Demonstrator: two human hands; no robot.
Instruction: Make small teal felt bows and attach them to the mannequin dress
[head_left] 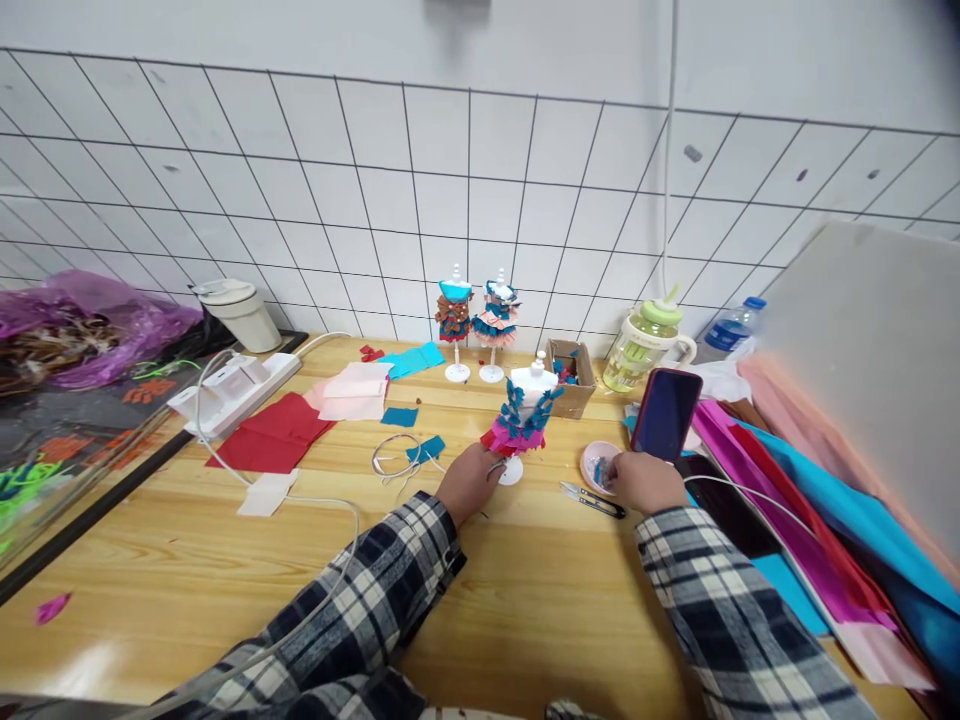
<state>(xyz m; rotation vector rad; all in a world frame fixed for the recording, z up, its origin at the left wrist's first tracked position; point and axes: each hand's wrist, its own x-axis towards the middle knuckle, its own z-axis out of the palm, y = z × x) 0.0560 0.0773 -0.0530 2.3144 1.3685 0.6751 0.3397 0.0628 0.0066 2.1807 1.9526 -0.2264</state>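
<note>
A miniature dress form (534, 392) with blue leaf-like trim and a magenta and red skirt leans a little to the right near the middle of the table. My left hand (471, 482) is closed at its lower part, by the skirt and white round base. A small dark curved thing shows at those fingertips; its kind is unclear. My right hand (646, 482) reaches to a small pink bowl (590, 452) holding tiny pale and blue pieces. Its fingertips are pinched at the rim, and what they hold is hidden. Thread snips (592, 500) lie between the hands.
Two dressed forms (455, 312) stand at the back beside a cardboard box (576, 395). A phone (666, 412), a jug (643, 350) and layered fabrics (802, 500) are on the right. A power strip (236, 390), red cloth (274, 435) and cable loops (397, 455) lie left.
</note>
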